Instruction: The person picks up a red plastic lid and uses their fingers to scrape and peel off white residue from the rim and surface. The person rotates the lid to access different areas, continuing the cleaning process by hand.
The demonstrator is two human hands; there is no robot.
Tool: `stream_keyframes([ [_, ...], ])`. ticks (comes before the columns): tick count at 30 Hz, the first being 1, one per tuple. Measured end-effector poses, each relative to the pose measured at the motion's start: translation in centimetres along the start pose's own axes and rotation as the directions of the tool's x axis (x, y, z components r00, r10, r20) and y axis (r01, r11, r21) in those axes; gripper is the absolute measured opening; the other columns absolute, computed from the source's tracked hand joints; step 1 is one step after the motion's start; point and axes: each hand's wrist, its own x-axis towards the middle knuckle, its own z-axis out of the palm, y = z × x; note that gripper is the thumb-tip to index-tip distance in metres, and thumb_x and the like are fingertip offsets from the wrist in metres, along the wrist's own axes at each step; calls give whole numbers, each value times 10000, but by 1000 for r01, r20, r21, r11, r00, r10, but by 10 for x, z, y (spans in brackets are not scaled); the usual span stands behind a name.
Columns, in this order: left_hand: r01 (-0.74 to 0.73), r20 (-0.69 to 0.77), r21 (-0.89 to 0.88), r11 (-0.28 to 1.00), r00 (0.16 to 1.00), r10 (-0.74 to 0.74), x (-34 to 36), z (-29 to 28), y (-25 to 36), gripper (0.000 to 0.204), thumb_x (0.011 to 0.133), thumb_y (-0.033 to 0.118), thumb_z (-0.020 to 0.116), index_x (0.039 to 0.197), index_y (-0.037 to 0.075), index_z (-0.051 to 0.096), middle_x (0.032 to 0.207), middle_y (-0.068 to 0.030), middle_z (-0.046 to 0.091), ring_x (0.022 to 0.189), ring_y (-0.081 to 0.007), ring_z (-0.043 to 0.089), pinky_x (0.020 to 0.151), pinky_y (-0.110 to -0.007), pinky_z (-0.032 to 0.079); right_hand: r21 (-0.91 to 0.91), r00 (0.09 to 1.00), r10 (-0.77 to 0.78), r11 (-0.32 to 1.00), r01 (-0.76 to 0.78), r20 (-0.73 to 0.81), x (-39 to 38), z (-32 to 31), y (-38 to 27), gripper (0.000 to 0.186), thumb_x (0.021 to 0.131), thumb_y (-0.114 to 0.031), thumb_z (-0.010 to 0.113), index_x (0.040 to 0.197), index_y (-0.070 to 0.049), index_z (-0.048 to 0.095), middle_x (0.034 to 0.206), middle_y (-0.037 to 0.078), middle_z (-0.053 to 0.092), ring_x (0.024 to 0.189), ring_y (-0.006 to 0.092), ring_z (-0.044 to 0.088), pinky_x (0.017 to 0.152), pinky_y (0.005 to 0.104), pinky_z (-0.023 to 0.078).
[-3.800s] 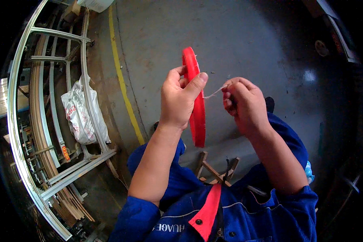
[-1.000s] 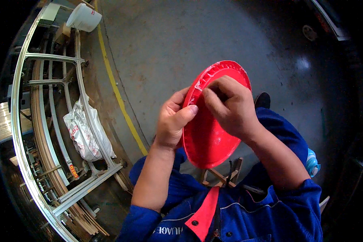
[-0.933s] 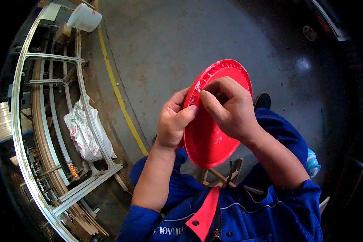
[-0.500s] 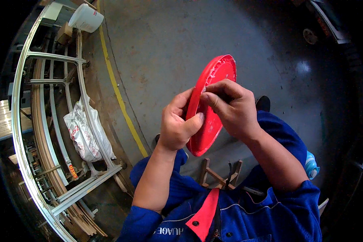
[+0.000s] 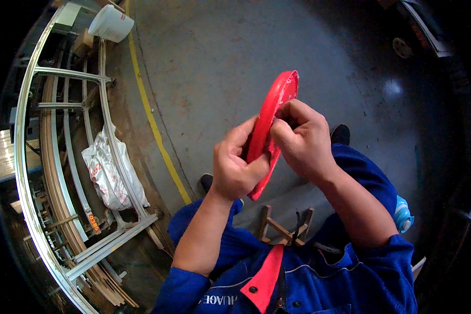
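A round red plastic lid (image 5: pixel 270 110) is held up in front of me, tilted nearly edge-on, with bits of white residue along its inner rim. My left hand (image 5: pixel 236 163) grips its left edge, thumb on the inner face and fingers around the outside. Against the inner side of the rim, my right hand (image 5: pixel 307 142) is closed with thumb and forefinger pinched together. What sits between those fingertips is hidden.
On the left stands a long metal frame rack (image 5: pixel 105 99) with strips and profiles, a white sack (image 5: pixel 112 170) and a white bucket (image 5: pixel 111 24). A yellow line (image 5: pixel 153 123) crosses the grey floor. Below are wooden legs (image 5: pixel 282 230); a blue bottle (image 5: pixel 403 214) is at right.
The lid has turned more edge-on, showing less of its inner face. My right hand has shifted slightly along the rim, and my left hand has moved a little right with the lid.
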Motion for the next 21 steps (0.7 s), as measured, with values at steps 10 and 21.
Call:
stream_keyframes([
  [10,54,-80,-181,982,994,-69,3,2,2,529,924,4,658,1429,-87,531,1235,-110,696,1095,-143,674,990,-303,541,103,1000,-23,994,24,-13,-5,4,-3,130,901,-105,655,855,15,631,725,44,638,674,97,600,602,294,492],
  [21,46,-40,-151,987,998,-53,3,-5,2,545,907,-4,637,1437,-79,534,1259,-121,688,1123,-158,671,1009,-313,533,124,999,-42,991,45,-28,-8,10,-6,197,946,-152,770,987,10,665,829,67,705,767,109,671,694,284,543],
])
